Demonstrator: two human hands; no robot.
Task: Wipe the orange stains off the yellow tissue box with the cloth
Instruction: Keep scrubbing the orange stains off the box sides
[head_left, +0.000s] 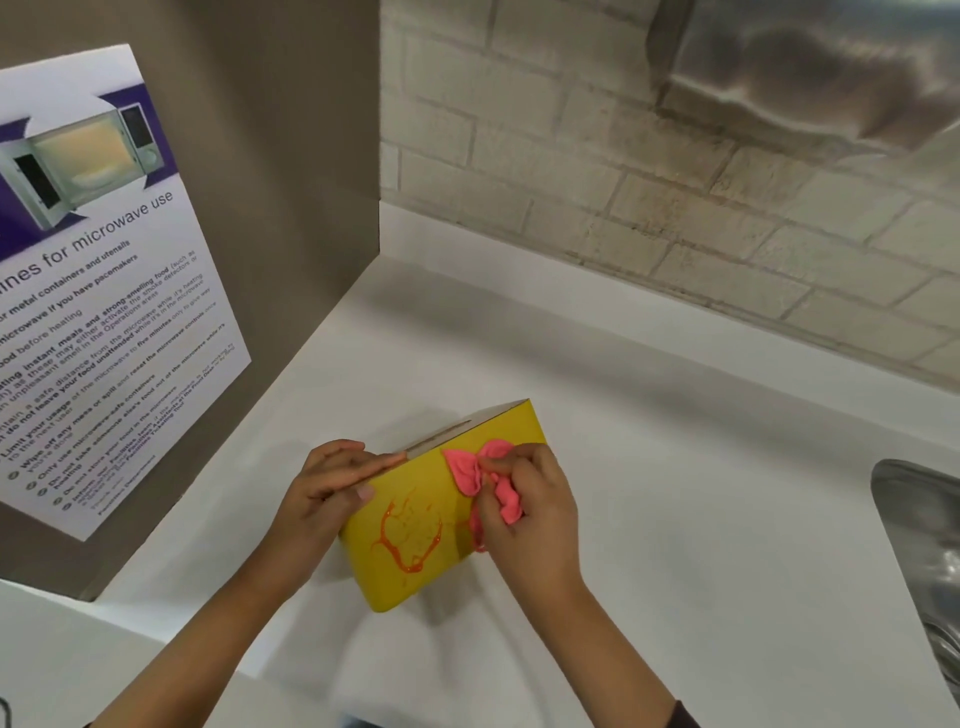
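Tissue box between both hands.

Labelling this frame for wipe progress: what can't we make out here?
All head view:
- Tissue box: the yellow face under the pink cloth and right hand is covered, so any stains there are hidden. The orange stains beside them show.
- Box underside and far sides: turned away.
- Left hand: palm side hidden against the box.
- Sink: cut by the right edge.
- Poster: cut by the left edge, small print unreadable.

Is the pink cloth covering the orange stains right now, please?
No, the cloth sits beside the orange stains, which remain exposed.
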